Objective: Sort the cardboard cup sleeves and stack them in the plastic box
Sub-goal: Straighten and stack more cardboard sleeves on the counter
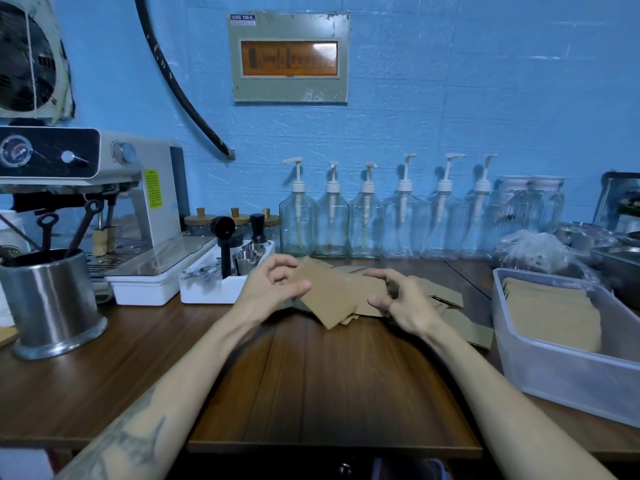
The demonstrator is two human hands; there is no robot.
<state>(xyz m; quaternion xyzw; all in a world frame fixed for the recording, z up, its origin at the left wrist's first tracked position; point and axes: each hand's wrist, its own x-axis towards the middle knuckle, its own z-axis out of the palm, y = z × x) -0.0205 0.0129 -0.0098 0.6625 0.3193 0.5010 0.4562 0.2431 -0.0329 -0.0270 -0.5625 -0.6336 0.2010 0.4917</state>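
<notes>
A loose pile of flat brown cardboard cup sleeves (440, 299) lies on the wooden table (311, 382) at mid-depth. My left hand (273, 285) grips a small bunch of sleeves (329, 296) by its left edge, thumb on top, tilted above the pile. My right hand (401, 299) curls its fingers round the right end of the same bunch. A clear plastic box (554, 368) stands at the right, with a stack of sleeves (554, 313) lying flat inside it.
A steel canister (52, 306) with tools and an espresso machine (86, 188) stand at the left. A white tray (214, 285) of utensils sits behind my left hand. Several clear pump bottles (332, 220) line the blue wall. Plastic bags and metal pans crowd the far right.
</notes>
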